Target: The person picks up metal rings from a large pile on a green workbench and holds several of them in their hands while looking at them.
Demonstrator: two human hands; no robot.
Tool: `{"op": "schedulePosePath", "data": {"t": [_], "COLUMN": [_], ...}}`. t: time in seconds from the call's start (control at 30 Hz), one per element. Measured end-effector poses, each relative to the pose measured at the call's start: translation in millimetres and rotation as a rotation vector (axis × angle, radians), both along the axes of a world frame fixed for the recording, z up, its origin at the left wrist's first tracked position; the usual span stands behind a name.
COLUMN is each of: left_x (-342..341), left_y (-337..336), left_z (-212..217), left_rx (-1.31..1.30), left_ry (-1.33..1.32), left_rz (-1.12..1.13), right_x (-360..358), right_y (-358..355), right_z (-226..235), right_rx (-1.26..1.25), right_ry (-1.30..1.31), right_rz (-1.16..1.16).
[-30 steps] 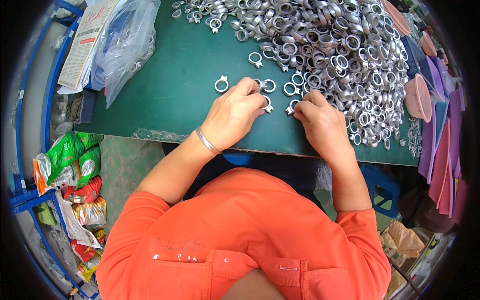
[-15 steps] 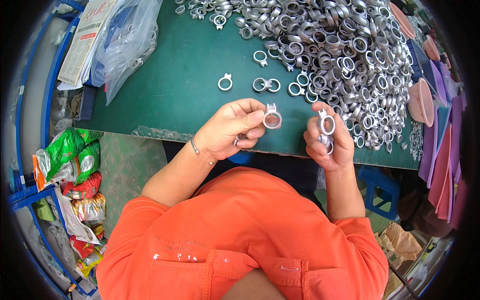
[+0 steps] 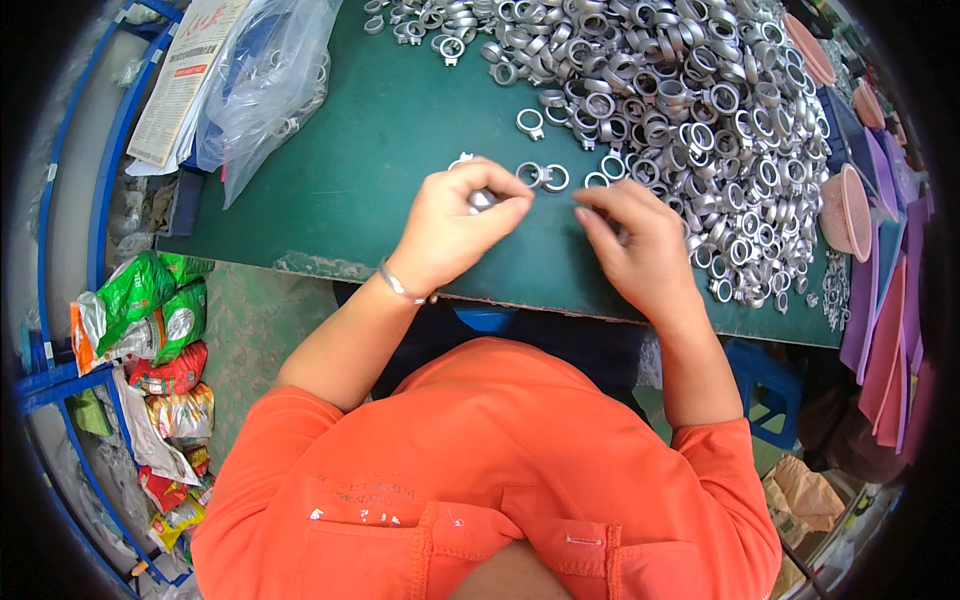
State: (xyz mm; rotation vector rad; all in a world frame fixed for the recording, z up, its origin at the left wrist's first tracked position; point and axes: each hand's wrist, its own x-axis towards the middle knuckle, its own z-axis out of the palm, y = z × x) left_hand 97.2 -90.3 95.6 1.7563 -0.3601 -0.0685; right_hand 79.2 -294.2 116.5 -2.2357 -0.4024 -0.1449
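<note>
My left hand (image 3: 462,218) is closed above the green table (image 3: 390,120), its fingertips and thumb brought together. A grey metal ring (image 3: 482,200) shows in the curl of its fingers. Opposite it, my right hand (image 3: 645,250) hovers with thumb and fingers curled inward; what lies in its grip is mostly hidden. Just beyond the fingertips, two small-lugged metal rings (image 3: 542,177) lie side by side. Another loose ring (image 3: 530,122) sits farther back. One more ring (image 3: 461,159) is partly covered by my left hand.
A large heap of metal rings (image 3: 690,110) covers the table's right side. Clear plastic bags (image 3: 265,100) and a newspaper (image 3: 185,90) lie at the far left. A pink basket (image 3: 845,212) stands by the right edge. Colourful packets (image 3: 140,305) fill the left shelf.
Both hands have moved forward over the table and turned palms down. The ring pinched in my left fingertips and the rings in my right hand no longer show clearly.
</note>
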Motion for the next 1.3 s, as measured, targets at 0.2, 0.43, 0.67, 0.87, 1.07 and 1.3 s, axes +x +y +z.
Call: {"op": "schedulePosePath", "data": {"t": [0.2,0.43,0.67,0.87,1.07,1.3], "left_x": [11.6,-10.3,-28.4,-31.0,-34.7,-47.3], "left_y": [-12.9,-3.9,-0.7,-1.2,-2.5,-20.7], "left_z": [-4.9,-2.5,3.3,0.3,0.3,6.5], "left_rx": [0.590,0.235,-0.720,-0.943,-0.841,-1.332], "left_ry": [-0.408,-0.161,0.749,0.966,0.992,1.274], "left_rz": [0.058,0.014,-0.142,-0.199,-0.155,-0.005], "right_x": [11.3,-9.5,-21.3,-23.9,-26.2,-25.6], "right_y": [16.8,-6.8,-20.3,-14.6,-5.1,57.6], "right_z": [1.7,-6.6,-19.2,-28.0,-23.8,1.9], "right_rx": [-0.502,-0.118,1.057,1.756,1.836,0.073], "right_ry": [-0.043,-0.024,0.641,0.840,0.647,-0.666], "right_rz": [0.034,0.096,0.120,0.280,0.190,0.210]}}
